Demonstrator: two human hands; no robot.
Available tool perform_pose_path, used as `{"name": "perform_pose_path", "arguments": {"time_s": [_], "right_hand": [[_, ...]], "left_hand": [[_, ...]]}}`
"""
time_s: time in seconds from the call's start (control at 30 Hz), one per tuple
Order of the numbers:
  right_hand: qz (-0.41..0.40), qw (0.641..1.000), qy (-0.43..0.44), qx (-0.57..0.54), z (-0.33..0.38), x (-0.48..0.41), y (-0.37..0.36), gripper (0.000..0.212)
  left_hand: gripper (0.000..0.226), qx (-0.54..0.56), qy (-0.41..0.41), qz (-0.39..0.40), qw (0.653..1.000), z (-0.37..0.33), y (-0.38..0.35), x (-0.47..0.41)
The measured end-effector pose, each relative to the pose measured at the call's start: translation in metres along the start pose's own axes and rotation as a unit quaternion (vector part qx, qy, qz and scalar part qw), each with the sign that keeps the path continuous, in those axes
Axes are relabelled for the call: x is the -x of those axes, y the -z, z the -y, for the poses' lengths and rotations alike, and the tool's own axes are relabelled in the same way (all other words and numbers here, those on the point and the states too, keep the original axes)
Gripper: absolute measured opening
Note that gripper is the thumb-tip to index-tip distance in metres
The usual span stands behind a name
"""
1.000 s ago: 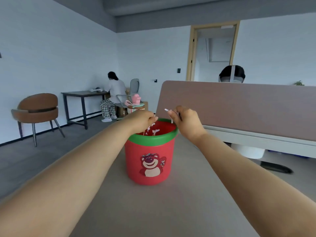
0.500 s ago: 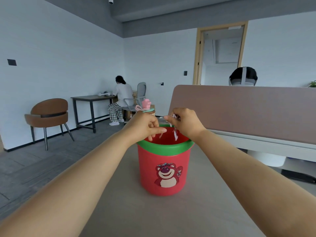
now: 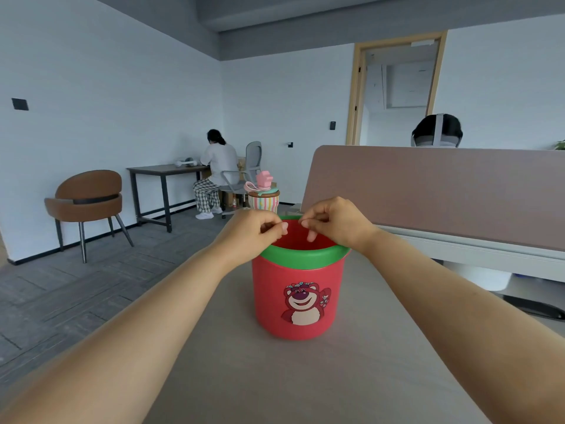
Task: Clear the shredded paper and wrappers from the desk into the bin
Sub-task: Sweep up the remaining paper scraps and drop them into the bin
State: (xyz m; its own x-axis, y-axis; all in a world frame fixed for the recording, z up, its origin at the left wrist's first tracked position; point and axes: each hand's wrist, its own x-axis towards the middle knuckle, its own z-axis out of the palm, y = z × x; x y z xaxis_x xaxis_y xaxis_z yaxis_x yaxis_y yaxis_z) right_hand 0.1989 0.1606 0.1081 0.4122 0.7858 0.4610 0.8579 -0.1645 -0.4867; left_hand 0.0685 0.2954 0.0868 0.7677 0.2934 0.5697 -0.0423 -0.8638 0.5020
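Observation:
A red bin (image 3: pixel 269 298) with a green rim and a pink bear picture stands on the grey desk (image 3: pixel 275 381) straight ahead. My left hand (image 3: pixel 252 231) hovers over the bin's left rim with fingers curled against the thumb. Over the bin's far right rim, my right hand (image 3: pixel 337 221) has fingertips pinched together and one finger hanging down. I see no paper or wrapper in either hand. The inside of the bin is mostly hidden, and no shreds show on the visible desk.
A striped cup with a pink lid (image 3: pixel 263 197) stands behind the bin. A brown divider panel (image 3: pixel 443 191) borders the desk on the right, with a person's head above it. Left on the floor are a brown chair (image 3: pixel 88 197) and a table with a seated person.
White paper shreds seen at both hands earlier are gone from my fingers. Both hands stay above the bin, and my head has moved closer.

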Motion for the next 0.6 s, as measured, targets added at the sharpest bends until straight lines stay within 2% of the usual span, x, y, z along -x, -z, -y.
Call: {"name": "perform_pose_path", "arguments": {"time_s": [0.17, 0.27, 0.4, 0.5, 0.6], "right_hand": [[-0.032, 0.999, 0.007, 0.018, 0.001, 0.014, 0.005, 0.01], [-0.063, 0.997, 0.021, 0.027, -0.003, 0.032, 0.012, 0.017], [-0.135, 0.987, 0.052, 0.066, -0.023, 0.08, 0.036, 0.016], [-0.146, 0.983, 0.01, 0.113, -0.054, 0.134, 0.059, 0.015], [-0.121, 0.98, -0.074, 0.138, -0.089, 0.199, 0.08, 0.015]], "left_hand": [[0.014, -0.063, -0.048, -0.037, 0.996, -0.018, -0.003, 0.003], [0.015, -0.063, -0.115, -0.084, 0.988, -0.038, -0.013, 0.009], [0.019, -0.068, -0.224, -0.118, 0.965, -0.072, -0.045, 0.024], [0.017, -0.039, -0.282, -0.069, 0.956, -0.094, -0.088, 0.037], [0.029, -0.002, -0.24, 0.07, 0.968, -0.111, -0.144, 0.049]]}}
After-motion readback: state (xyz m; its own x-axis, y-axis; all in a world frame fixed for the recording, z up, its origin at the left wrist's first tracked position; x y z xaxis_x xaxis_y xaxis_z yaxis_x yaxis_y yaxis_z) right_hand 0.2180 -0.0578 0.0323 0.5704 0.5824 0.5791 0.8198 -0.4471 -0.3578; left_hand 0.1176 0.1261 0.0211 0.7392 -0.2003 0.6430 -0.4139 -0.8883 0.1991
